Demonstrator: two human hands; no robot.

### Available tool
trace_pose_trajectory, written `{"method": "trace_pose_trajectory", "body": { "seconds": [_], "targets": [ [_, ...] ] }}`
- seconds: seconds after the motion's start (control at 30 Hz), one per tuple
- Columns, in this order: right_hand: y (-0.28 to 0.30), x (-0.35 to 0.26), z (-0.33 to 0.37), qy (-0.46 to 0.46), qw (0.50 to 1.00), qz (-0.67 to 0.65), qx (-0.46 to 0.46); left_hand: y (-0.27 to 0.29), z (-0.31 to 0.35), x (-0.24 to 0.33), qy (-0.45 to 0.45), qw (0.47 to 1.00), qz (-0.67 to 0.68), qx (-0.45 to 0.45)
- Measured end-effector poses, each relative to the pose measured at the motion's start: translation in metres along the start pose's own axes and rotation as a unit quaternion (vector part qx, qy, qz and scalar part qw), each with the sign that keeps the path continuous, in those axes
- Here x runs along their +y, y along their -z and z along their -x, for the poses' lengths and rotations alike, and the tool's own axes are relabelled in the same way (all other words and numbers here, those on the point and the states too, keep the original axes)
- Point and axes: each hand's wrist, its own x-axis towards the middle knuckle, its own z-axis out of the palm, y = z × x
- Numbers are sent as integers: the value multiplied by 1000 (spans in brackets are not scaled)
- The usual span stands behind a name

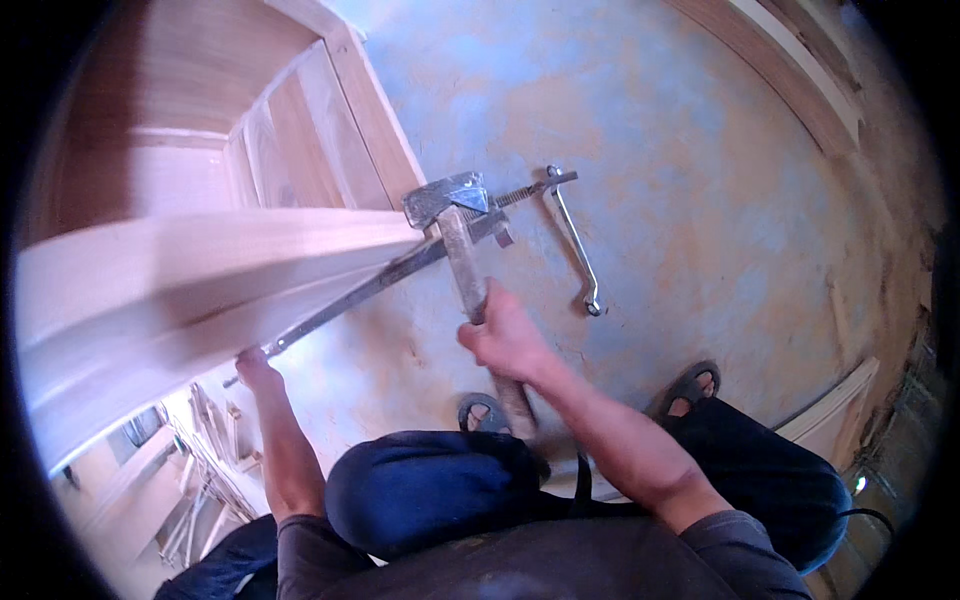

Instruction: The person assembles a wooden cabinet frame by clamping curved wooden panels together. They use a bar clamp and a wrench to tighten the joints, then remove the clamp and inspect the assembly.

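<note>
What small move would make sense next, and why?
Perhaps a light tap with the wooden-handled, dark metal-headed hammer near the corner of the pale wooden frame: the right hand grips it, its head appears over that corner in this view, and the left hand seems to grip the lower end of the long grey metal bar clamp.

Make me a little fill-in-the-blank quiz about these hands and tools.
1. The right hand grips the hammer-like tool by its ____.
2. The left hand is at the ____ (upper/lower) end of the long metal clamp.
3. The shiny wrench appears to the ____ (left/right) of the hammer-like tool.
4. The pale wooden furniture piece is on the picture's ____ (left/right) side.

Missing words: handle; lower; right; left.
</note>
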Motion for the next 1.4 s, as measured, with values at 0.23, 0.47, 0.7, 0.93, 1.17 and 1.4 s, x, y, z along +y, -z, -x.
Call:
{"method": "trace_pose_trajectory", "body": {
  "seconds": [0.23,0.47,0.7,0.93,1.17,1.4],
  "targets": [
    [27,77,43,-45,989,138,5,77,-9,76,-169,941,-254,149],
    [14,105,27,-89,983,161,-19,116,7,130,-71,946,-156,275],
    [24,159,19,-128,980,149,33,115,22,132,-52,941,-164,290],
    [42,104,-29,-156,971,-62,170,119,30,132,-39,937,-175,301],
    [-22,94,-72,-41,992,-92,71,113,27,138,-41,935,-185,300],
    [42,87,-70,-143,965,-191,108,118,33,136,-36,931,-202,302]
  ]
}}
